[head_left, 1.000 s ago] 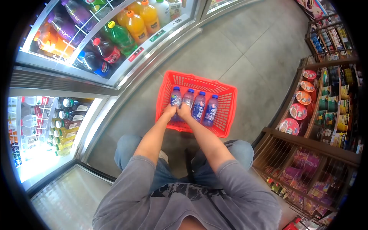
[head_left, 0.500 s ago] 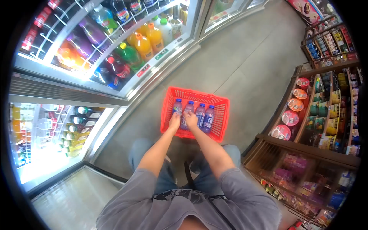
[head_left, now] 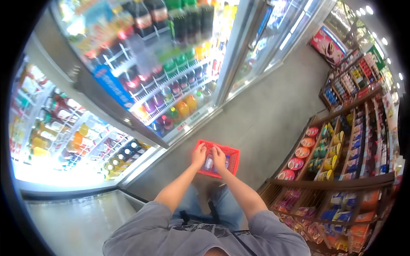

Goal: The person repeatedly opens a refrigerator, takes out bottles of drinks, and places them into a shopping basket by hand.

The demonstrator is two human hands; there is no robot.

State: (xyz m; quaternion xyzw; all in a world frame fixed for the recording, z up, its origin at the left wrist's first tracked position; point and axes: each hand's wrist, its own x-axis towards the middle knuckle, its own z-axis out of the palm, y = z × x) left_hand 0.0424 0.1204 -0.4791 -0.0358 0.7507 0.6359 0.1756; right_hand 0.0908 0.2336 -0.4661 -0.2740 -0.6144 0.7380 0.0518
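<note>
- Leaning in over a red basket [head_left: 236, 168], both arms reaching down and forward; head view, the only one.
- Left hand [head_left: 198, 156]: over the basket's left part, fingers loosely curled, partly open; can't tell if it has hold of anything.
- Right hand [head_left: 219, 158]: just beside the left, apart from it, fingers bent, partly open; can't tell if it grips anything.
- Basket on grey floor [head_left: 265, 111], in front of the jeans-clad legs [head_left: 231, 205].
- Clear bottle [head_left: 209, 163] inside basket, visible between the hands. Blue-capped bottle [head_left: 227, 161] inside too, right of the right hand. Rest of contents hidden by hands, blurry.
- Left side: lit drinks cooler [head_left: 85, 136], glass door [head_left: 77, 222] below it. Ahead: tall drinks fridge [head_left: 168, 81], orange bottles [head_left: 188, 103] low down.
- Right side: shelves [head_left: 341, 145], red and orange tubs [head_left: 303, 152] at the near edge. Far end: pink poster [head_left: 328, 45].
</note>
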